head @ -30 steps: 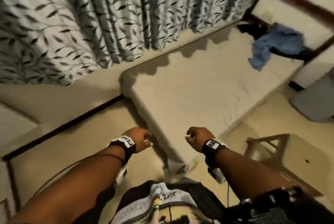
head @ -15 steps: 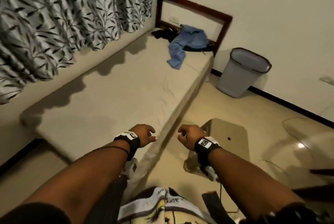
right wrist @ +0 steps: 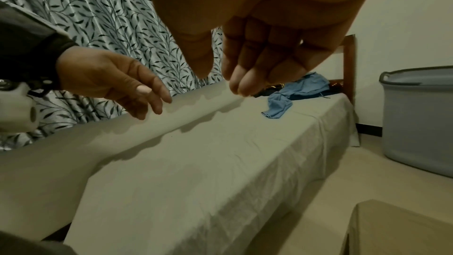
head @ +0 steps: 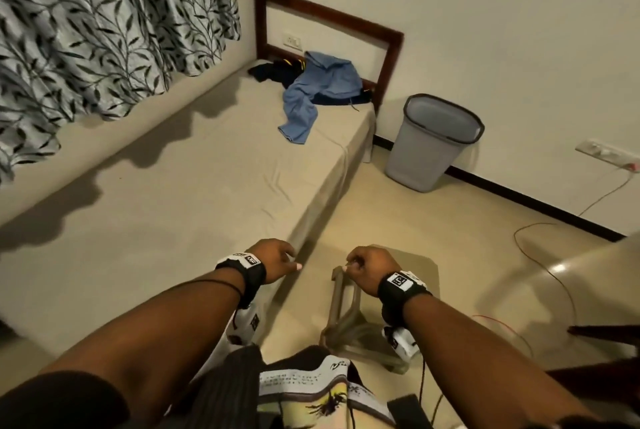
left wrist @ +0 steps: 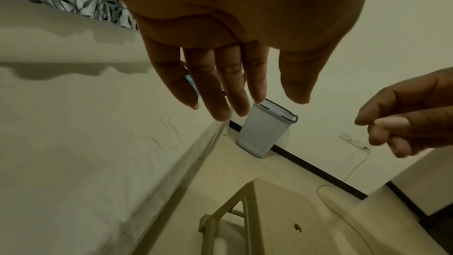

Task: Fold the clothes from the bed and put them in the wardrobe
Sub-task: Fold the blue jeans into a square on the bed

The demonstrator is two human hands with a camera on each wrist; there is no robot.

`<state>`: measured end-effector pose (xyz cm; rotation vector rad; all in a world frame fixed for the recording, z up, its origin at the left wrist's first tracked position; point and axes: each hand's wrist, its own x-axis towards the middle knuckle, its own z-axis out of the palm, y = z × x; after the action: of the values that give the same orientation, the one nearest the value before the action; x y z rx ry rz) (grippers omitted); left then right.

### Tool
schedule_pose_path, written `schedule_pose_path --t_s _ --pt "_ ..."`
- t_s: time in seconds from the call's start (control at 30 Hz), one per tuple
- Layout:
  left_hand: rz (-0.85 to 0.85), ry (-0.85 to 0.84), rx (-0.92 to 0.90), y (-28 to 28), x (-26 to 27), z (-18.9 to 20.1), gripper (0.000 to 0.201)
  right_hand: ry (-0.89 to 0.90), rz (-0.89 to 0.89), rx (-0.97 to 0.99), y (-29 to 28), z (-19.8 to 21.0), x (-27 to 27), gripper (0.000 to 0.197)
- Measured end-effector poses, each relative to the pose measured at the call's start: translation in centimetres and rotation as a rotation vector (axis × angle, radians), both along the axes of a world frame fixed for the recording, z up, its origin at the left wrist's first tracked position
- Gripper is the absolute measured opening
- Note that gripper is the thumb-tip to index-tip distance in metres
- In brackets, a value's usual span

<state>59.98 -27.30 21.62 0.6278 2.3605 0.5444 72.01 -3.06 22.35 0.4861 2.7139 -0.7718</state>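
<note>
Bedroom: a bed (head: 173, 207) with unfolded clothes (head: 311, 93) heaped at its 1 o'clock end.
Near the 6 o'clock edge, the left hand (head: 273, 260) and right hand (head: 369, 267) hover empty, fingers loosely curled.

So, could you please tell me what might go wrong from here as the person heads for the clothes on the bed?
1. A plastic stool stands on the floor right below the right hand; a step forward could catch it.
2. Thin cables trail across the floor to the right, a likely trip hazard.
3. The blue garment overlaps the dark clothes by the headboard, so one grab may drag both.
</note>
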Motion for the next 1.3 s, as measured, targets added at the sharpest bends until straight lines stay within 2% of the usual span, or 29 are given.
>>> schedule_pose_path --t_s 0.13,0.2,0.33,0.4,0.47,0.57,0.63,0.7,0.77,0.9,0.97,1.13,1.3 --pt "0.103 0.053 0.140 2.6 -2.2 -0.7 0.024 0.165 -0.080 -0.003 2.3 -0.3 -4.1 0.008" --pt "0.174 0.142 0.254 3.9 -3.9 -0.5 0.017 0.246 -0.149 0.005 3.4 -0.7 -7.3 0.008" --pt "0.316 0.380 0.470 5.7 -9.3 0.1 0.024 0.304 -0.308 -0.074 5.7 -1.1 -14.2 0.014" --pt "0.362 0.395 0.488 6.3 -12.6 0.0 0.024 0.286 -0.315 -0.095 7.1 -1.3 -17.6 0.015" --pt "0.348 0.394 0.439 6.8 -15.5 -0.3 0.025 0.254 -0.232 -0.060 8.6 -1.7 -20.3 0.018" --pt "0.295 0.293 0.309 8.6 -21.2 -1.1 0.024 0.134 -0.021 0.026 11.7 -2.5 -24.8 0.017" --pt "0.215 0.077 0.160 9.6 -24.9 -1.9 0.021 0.057 0.037 0.073 13.7 -2.9 -26.9 0.016" --pt "0.087 -0.161 -0.037 11.1 -28.5 -2.4 0.046 0.011 0.077 0.105 15.8 -3.4 -29.4 0.018" --pt "0.062 -0.298 -0.115 12.5 -31.4 -2.2 0.059 -0.030 0.136 0.127 17.8 -4.3 -32.4 0.020" --pt "0.300 -0.294 0.016 14.9 -37.7 -3.3 0.050 -0.115 0.283 0.179 22.7 -7.6 -41.8 0.023" --pt "0.382 -0.332 0.016 16.3 -40.8 -4.3 0.049 -0.139 0.321 0.190 24.8 -9.7 -47.0 0.023" --pt "0.513 -0.398 -0.089 21.1 -49.2 -7.2 0.049 -0.162 0.260 0.060 29.7 -14.5 -60.4 0.021" --pt "0.700 -0.408 0.015 26.7 -57.6 -9.6 0.034 -0.261 0.279 -0.013 32.4 -19.3 -71.4 0.021"
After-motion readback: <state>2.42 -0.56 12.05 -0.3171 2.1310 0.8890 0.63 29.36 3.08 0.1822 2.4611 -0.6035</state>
